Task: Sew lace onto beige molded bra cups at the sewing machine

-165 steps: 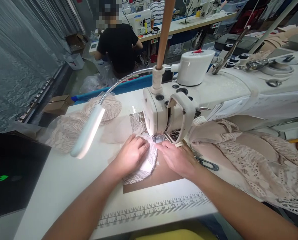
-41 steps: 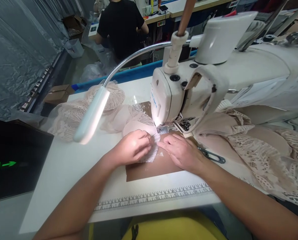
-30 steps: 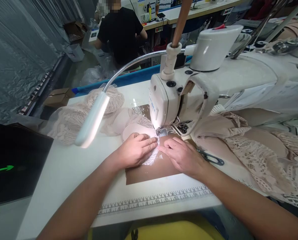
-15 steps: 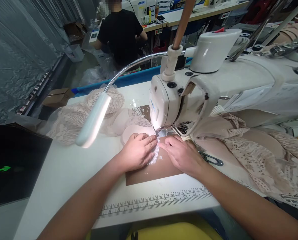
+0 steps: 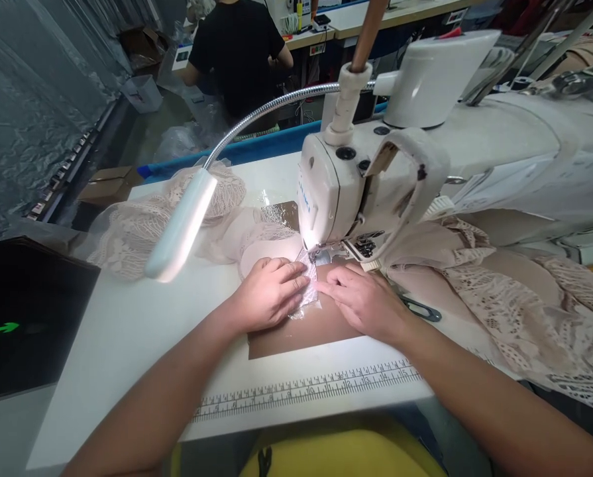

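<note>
A white sewing machine [image 5: 356, 192] stands on a white table [image 5: 127, 338]. Under its presser foot [image 5: 321, 252] lies a small piece of pale lace [image 5: 307, 293]. My left hand [image 5: 269, 291] lies on the lace, fingers bent and pressing it flat just left of the foot. My right hand [image 5: 363, 299] rests palm down on the brown plate [image 5: 301, 331], its fingertips touching the lace's right edge. The sewn part of the fabric trails away behind the needle.
A gooseneck lamp [image 5: 177, 225] hangs over the table's left side. Heaps of beige lace lie at back left [image 5: 137, 228] and at right [image 5: 515, 298]. Thread snips [image 5: 420, 309] lie by my right wrist. A ruler strip [image 5: 306, 391] runs along the front. A person in black [image 5: 236, 53] works behind.
The lace piece has fed away under the foot, so less of it shows in front of my hands. Both hands have stayed pressed on it, shifting slightly toward the needle.
</note>
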Demonstrator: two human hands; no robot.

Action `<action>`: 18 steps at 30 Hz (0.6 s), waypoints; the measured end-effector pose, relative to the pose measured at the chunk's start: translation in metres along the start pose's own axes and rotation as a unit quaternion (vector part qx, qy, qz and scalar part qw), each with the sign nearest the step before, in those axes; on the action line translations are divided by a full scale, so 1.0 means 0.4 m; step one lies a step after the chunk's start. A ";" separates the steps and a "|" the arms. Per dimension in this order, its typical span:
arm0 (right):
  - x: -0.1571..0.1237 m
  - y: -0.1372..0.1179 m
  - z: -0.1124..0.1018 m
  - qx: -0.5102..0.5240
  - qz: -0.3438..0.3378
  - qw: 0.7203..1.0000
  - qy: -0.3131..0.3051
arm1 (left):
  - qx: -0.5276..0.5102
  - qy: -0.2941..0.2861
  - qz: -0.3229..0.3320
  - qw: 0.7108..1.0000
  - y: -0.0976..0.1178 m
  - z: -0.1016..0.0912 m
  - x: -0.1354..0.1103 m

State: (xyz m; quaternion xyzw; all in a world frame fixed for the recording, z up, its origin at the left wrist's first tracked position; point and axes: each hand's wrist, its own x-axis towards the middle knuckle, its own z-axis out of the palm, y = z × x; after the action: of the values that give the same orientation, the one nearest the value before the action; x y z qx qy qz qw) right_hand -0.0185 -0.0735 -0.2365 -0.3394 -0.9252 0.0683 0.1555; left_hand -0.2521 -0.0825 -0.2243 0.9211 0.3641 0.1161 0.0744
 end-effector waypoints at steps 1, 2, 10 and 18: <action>-0.003 0.002 0.001 0.010 -0.013 1.000 -0.004 | -0.006 0.002 0.003 1.000 -0.001 -0.001 -0.001; -0.004 0.003 0.002 0.017 -0.024 1.000 -0.009 | -0.011 0.002 0.006 1.000 -0.001 -0.002 -0.001; -0.009 0.011 0.005 0.039 -0.046 0.998 0.007 | -0.024 -0.006 0.042 0.999 -0.003 0.007 -0.004; -0.011 0.016 0.011 0.058 -0.058 0.993 0.081 | -0.027 -0.008 0.064 0.998 0.001 0.007 -0.004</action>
State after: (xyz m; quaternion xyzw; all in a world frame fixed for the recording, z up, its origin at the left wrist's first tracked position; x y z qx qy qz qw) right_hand -0.0131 -0.0717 -0.2434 -0.2799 -0.9223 0.0850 0.2526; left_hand -0.2524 -0.0840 -0.2273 0.9411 0.3007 0.1229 0.0941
